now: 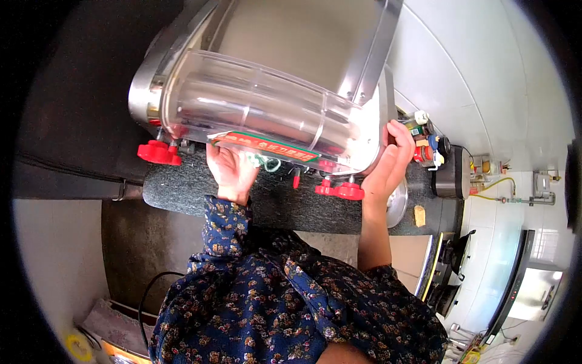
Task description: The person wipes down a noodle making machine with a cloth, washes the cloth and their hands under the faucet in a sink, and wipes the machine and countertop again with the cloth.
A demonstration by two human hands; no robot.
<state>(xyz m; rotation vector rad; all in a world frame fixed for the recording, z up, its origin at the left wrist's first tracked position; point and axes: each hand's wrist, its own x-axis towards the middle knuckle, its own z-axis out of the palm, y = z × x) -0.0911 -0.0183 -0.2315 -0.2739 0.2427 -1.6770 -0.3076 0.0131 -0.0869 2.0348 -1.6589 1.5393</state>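
Note:
A metal roller machine (291,36) fills the upper middle, with a clear plastic cover (260,103) over its rollers. Red knobs (159,153) hang below its left end, and more red knobs (339,189) below its right end. My left hand (231,170) is raised under the cover's lower edge, by the red and green label (267,145); its fingertips are hidden behind the cover. My right hand (388,164) rests against the machine's right end, fingers up along the side and apart. A pale green and white item (264,161) shows just right of my left hand.
A dark speckled counter (279,206) lies under the machine. To the right are a metal bowl (398,203), a yellowish block (419,216), bottles and jars (427,148) and a dark container (451,173). A stove (451,261) stands farther right. A black cable (145,297) hangs at lower left.

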